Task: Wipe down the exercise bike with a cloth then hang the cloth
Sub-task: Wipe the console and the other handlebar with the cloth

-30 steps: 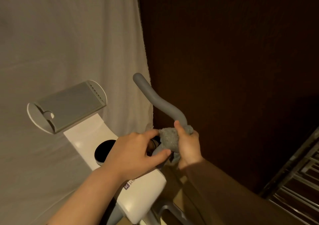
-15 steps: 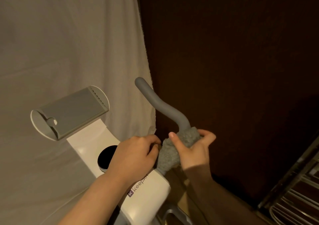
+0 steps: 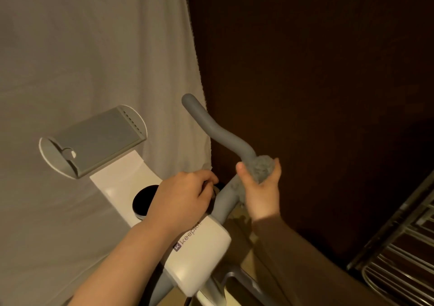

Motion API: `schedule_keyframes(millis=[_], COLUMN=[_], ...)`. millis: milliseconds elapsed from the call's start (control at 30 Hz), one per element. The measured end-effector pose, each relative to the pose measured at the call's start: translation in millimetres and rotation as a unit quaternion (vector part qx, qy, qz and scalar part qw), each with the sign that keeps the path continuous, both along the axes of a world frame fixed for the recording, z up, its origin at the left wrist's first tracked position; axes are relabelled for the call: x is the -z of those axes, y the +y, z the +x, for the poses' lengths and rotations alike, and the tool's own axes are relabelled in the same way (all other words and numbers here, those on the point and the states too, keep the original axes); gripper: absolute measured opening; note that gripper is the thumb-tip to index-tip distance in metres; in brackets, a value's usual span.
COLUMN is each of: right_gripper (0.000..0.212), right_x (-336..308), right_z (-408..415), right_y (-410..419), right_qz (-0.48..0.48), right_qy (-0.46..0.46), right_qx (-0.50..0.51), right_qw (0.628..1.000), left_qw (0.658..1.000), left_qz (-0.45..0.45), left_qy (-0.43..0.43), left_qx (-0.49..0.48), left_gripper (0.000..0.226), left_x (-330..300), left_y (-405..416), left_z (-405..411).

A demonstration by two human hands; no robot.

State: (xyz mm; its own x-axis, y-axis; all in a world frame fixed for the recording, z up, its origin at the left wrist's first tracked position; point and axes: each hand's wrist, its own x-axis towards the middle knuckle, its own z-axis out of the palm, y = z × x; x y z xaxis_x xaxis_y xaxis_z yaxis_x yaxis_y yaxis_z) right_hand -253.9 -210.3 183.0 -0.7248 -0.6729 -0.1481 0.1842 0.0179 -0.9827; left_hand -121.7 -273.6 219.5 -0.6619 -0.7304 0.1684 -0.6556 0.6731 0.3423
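The exercise bike has a white console body (image 3: 202, 242) with a round black display (image 3: 143, 200) and a grey tablet holder (image 3: 94, 141). Its curved grey handlebar (image 3: 211, 127) rises toward the upper left. A grey fluffy cloth (image 3: 260, 169) is wrapped round the handlebar just below its bend. My right hand (image 3: 263, 193) grips the cloth and the bar together, thumb on the left side. My left hand (image 3: 183, 195) lies at the handlebar's base, fingers curled over a dark round part there; the fingertips are hidden.
A pale curtain (image 3: 70, 47) hangs behind the bike on the left. A dark brown wall (image 3: 305, 70) fills the right side, close to the handlebar. A metal wire rack (image 3: 399, 258) stands at the bottom right.
My right hand has slid the cloth up the handlebar from its base toward the bend. My left hand has let go of the cloth and stays at the bar's base.
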Motion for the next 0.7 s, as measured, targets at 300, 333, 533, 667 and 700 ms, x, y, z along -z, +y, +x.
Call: schedule_keyframes(millis=[300, 333, 533, 667, 700], right_gripper=[0.081, 0.077, 0.082, 0.07, 0.071], right_x=[1.3, -3.2, -1.3, 0.7, 3.7], right_z=[19.9, 15.0, 47.9, 29.2, 36.0], right_y=[11.0, 6.1, 17.2, 7.0, 11.5], right_qz=[-0.003, -0.019, -0.015, -0.026, -0.014], right_qy=[0.011, -0.007, -0.06, -0.12, -0.119], right_qx=[-0.061, -0.03, -0.043, -0.011, -0.022], right_qw=[0.998, 0.999, 0.997, 0.992, 0.993], left_qw=[0.996, 0.996, 0.997, 0.999, 0.999], left_qz=[-0.001, -0.003, -0.003, -0.018, -0.02], left_qy=[-0.086, -0.085, -0.052, -0.018, -0.014], left_qx=[0.034, 0.039, 0.049, 0.041, 0.036], left_gripper=[0.027, 0.027, 0.023, 0.025, 0.025], left_x=[-4.1, -3.9, -4.3, -3.1, -2.8], left_y=[-1.4, -0.9, 1.7, 2.7, 3.2], left_z=[-2.2, -1.6, 0.7, -1.5, -1.1])
